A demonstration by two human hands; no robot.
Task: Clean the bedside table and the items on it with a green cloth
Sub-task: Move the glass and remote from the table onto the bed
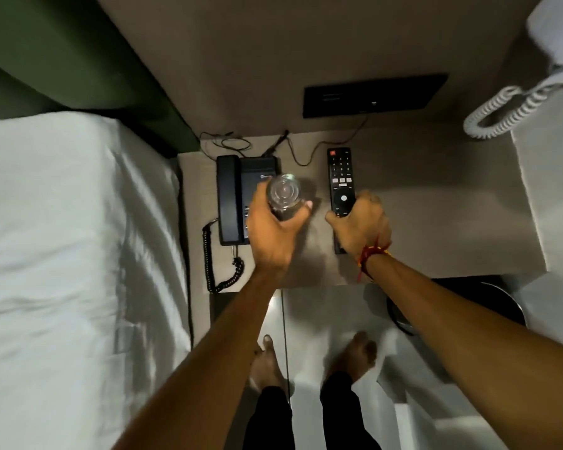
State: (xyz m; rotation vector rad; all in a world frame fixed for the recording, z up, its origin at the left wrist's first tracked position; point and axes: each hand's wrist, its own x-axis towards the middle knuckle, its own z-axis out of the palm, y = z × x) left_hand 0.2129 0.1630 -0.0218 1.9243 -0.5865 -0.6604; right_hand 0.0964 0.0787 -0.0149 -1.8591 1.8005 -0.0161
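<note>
My left hand [273,228] is wrapped around a clear drinking glass [285,193], held upright above the bedside table [436,216] and partly over the black desk phone [238,196]. My right hand [361,228] grips the lower end of a black TV remote [338,180] that lies lengthwise on the tabletop. A red thread is tied round my right wrist. No green cloth shows in the view.
The bed with white sheets [72,238] lies to the left, against a green headboard [62,60]. Phone cords trail behind and beside the phone. A black wall panel [371,95], a white coiled cord [501,112] and a dark round bin [462,306] are on the right.
</note>
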